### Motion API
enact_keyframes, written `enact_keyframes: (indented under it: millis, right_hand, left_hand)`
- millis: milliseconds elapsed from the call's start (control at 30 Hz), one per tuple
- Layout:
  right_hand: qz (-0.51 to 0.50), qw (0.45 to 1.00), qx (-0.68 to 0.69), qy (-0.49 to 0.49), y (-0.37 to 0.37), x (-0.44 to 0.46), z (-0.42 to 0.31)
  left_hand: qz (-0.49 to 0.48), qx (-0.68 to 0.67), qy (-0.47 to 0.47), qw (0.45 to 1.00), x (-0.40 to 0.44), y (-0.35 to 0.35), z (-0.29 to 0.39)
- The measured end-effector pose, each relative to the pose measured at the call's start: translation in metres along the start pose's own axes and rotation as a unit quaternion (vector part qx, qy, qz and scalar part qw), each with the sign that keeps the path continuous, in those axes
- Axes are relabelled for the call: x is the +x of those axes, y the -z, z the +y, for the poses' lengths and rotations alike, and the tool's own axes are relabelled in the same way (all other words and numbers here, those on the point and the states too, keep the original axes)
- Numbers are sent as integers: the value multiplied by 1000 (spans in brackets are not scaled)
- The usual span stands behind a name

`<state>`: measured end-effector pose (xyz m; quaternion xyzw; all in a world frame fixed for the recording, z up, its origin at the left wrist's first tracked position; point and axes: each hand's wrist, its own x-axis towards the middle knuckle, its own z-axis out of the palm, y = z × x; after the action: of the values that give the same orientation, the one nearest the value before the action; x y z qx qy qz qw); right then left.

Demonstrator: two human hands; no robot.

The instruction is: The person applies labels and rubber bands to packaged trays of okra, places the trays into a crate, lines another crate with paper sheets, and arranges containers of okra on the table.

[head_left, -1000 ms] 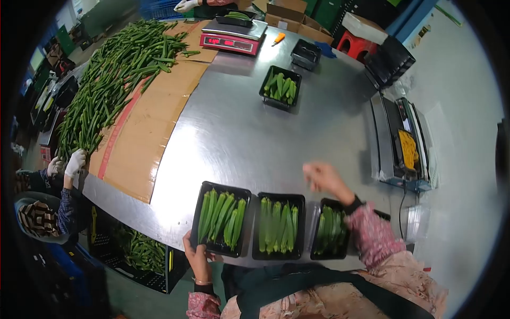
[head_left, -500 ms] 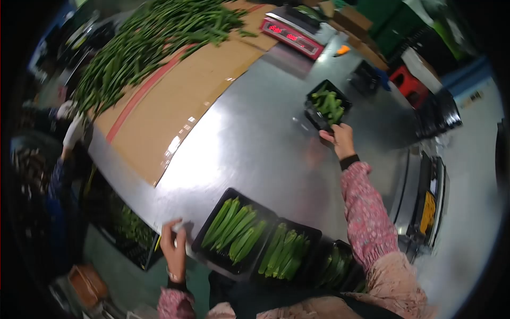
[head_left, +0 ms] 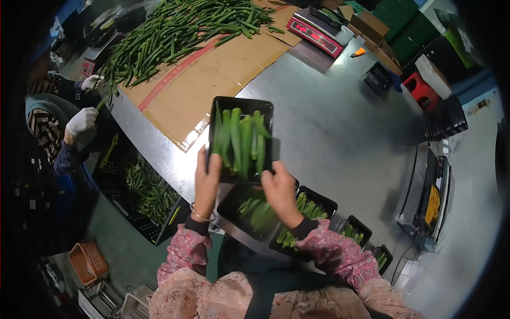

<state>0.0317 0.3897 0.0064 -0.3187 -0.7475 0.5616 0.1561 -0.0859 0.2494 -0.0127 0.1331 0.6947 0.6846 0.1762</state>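
Note:
A black tray of green okra (head_left: pixel 242 139) is held up between both hands, above the near edge of the metal table. My left hand (head_left: pixel 207 181) grips its lower left side, thumb at the rim. My right hand (head_left: pixel 280 192) has hold of the lower right corner. Directly below, partly covered by my right hand, lies another okra tray (head_left: pixel 228 208). To its right are a second filled tray (head_left: pixel 333 207) and smaller filled trays (head_left: pixel 366 229) along the table's near edge.
Loose okra (head_left: pixel 175 37) is heaped on cardboard (head_left: pixel 212 82). A red scale (head_left: pixel 319 34) and an empty black tray (head_left: pixel 378 78) stand farther back. At left, a co-worker's gloved hand (head_left: pixel 82 121) is near a black crate of okra (head_left: pixel 119 183). A machine (head_left: pixel 425 196) stands right.
The far okra tray has come toward me and is now lifted in both hands. My left hand has moved from beside the near trays onto it. The view has shifted.

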Motion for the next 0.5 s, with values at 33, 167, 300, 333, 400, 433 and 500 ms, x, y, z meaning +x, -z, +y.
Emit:
enact_keyframes:
  millis: [33, 167, 300, 333, 400, 433, 500]
  right_hand:
    - [1, 993, -78, 88, -12, -7, 5]
    - [-165, 974, -56, 144, -19, -27, -6]
    - [-225, 969, -24, 103, 31, -40, -44]
    - [-210, 974, -12, 80, 46, -44, -50]
    - [-168, 984, 8, 58, 77, -51, -50]
    - [-141, 989, 20, 40, 92, -56, -46]
    - [-89, 996, 28, 7, 124, -69, -31]
  left_hand:
    - [13, -77, 36, 996, -8, 11, 12]
    - [48, -144, 77, 985, -15, 66, 3]
    - [26, -90, 131, 987, 4, 110, -31]
    - [34, -76, 142, 986, 3, 109, -28]
    - [60, 35, 32, 997, 20, 122, -80]
    - [70, 89, -25, 993, 28, 127, -98]
    - [111, 204, -28, 972, 31, 127, -90]
